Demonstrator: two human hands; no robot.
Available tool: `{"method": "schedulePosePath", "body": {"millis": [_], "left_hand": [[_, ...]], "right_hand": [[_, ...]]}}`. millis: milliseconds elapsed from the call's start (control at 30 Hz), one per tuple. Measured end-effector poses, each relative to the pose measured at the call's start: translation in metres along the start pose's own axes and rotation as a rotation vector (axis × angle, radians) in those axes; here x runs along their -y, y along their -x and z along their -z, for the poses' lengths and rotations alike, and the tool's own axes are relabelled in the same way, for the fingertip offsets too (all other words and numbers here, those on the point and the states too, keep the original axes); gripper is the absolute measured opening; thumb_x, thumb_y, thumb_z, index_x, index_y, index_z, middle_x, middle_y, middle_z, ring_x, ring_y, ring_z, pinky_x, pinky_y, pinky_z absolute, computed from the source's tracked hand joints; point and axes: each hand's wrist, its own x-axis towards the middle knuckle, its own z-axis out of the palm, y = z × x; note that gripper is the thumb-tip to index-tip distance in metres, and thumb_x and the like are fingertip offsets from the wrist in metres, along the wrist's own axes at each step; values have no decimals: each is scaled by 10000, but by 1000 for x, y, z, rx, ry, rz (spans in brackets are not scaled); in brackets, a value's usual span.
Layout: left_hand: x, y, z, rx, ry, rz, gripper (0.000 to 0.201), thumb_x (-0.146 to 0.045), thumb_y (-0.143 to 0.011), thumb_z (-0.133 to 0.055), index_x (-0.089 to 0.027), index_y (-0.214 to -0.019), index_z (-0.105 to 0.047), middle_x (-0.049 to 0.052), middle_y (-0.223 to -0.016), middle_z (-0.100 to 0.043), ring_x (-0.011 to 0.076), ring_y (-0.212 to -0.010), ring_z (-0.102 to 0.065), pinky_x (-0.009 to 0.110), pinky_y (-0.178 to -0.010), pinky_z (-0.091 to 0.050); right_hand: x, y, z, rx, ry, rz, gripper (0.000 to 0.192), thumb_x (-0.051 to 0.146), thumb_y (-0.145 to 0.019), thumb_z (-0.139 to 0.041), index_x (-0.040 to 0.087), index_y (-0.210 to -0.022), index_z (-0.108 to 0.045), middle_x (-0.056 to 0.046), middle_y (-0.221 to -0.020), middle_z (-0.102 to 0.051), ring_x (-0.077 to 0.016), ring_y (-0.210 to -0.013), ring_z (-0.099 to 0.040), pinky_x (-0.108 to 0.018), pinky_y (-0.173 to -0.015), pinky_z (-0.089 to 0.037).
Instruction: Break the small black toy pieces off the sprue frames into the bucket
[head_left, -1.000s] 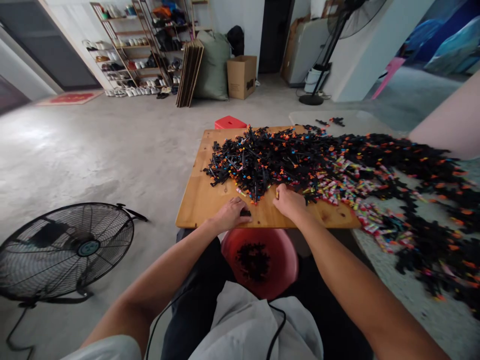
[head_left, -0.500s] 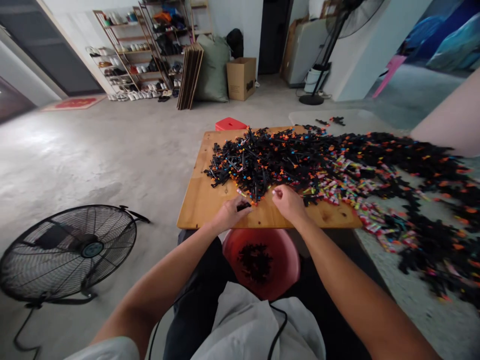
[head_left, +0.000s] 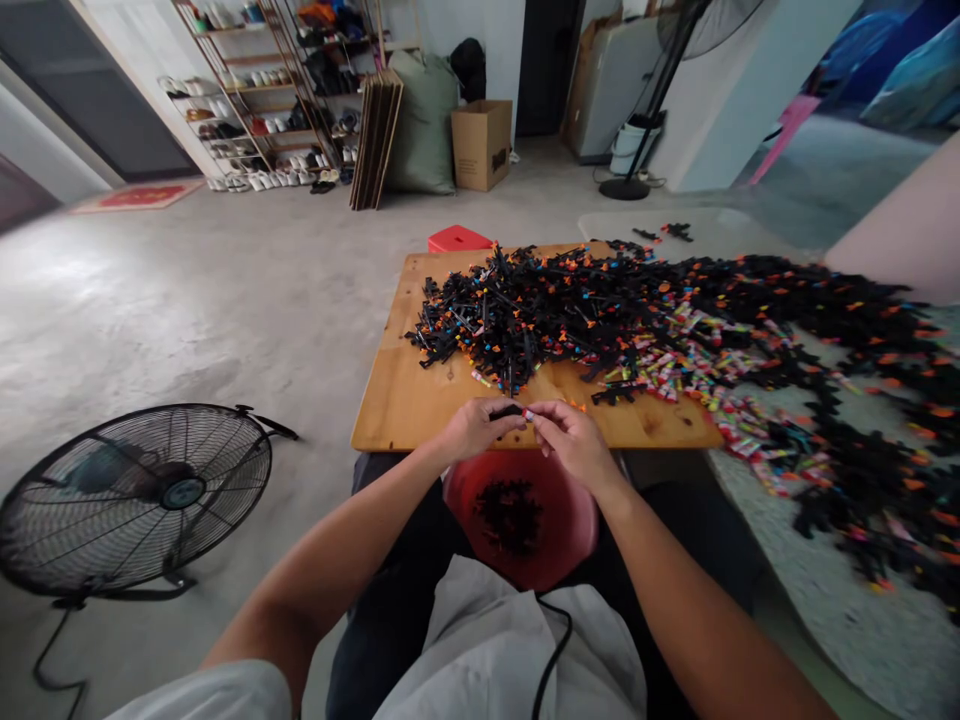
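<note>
My left hand (head_left: 474, 428) is closed on a small black toy gun (head_left: 508, 411), mostly covered by the fingers. Against its right end, my right hand (head_left: 576, 440) pinches a tiny white-and-red piece (head_left: 529, 415); its exact kind is too small to tell. Both hands meet above the near edge of a wooden board (head_left: 390, 400). Just beyond them lies a heap of black toy guns (head_left: 517, 310) with orange, blue and yellow bits. Small bright printed tubes (head_left: 667, 372) are piled to the right. Below the hands, a red basin (head_left: 574, 520) contains black pieces (head_left: 508, 515).
A stone-like tabletop (head_left: 870, 640) on the right carries more black toys. Left on the floor stands a black fan (head_left: 180, 490). Behind the board are a red stool (head_left: 459, 238), a cardboard box (head_left: 480, 145) and shoe racks (head_left: 255, 80).
My right hand has come back from the heap's edge toward me and left, meeting my left hand at the black toy gun. My left hand has shifted slightly right.
</note>
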Motion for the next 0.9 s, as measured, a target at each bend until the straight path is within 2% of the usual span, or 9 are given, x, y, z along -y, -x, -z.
{"method": "schedulePosePath", "body": {"millis": [133,233,400,600,767,900], "left_hand": [[-4,0,1,102,21,-3,251,-389,-958,-691,-189,-1061,-803,11,-902,-764,145,-808,-668,218,-739,-496],[-6,-1,3,132,6,-14,246,-397,-968,-685,-197,-1048,-803,10,-898,-766,150,-813,-676,215,-730,-498],[-4,0,6,190,-135,-76,267,-382,-998,-653,-184,-1110,-791,21,-918,-770,148,-810,-672,214,-742,-491],[-8,4,6,204,-285,-144,293,-368,-1037,-606,-189,-1201,-771,58,-1014,-793,169,-869,-707,219,-780,-499],[-15,5,4,218,-269,-126,280,-389,-1042,-603,-211,-1160,-783,52,-1012,-798,179,-891,-724,220,-776,-506],[-15,5,3,228,-246,-131,279,-390,-1042,-606,-205,-1152,-785,59,-1028,-796,187,-903,-727,233,-806,-512]], "right_hand": [[10,5,6,-7,163,74,320,464,-944,-631,202,-1099,-733,-79,-1024,-783,-208,-880,-710,-331,-826,-575],[15,7,10,-5,207,105,262,400,-937,-630,210,-1077,-744,-82,-1083,-795,-228,-997,-730,-349,-932,-567],[11,3,14,20,244,111,261,386,-932,-652,208,-1082,-770,-75,-1063,-802,-221,-953,-737,-345,-899,-573],[8,-3,22,100,146,21,299,405,-905,-694,177,-1074,-786,-42,-827,-776,-156,-619,-661,-297,-647,-546],[3,-6,24,167,-65,-50,333,462,-856,-759,165,-1005,-788,-29,-756,-739,-161,-625,-658,-308,-655,-558],[1,-1,19,95,-40,-16,329,472,-871,-747,170,-997,-772,-25,-740,-730,-173,-639,-670,-322,-684,-558]]}}
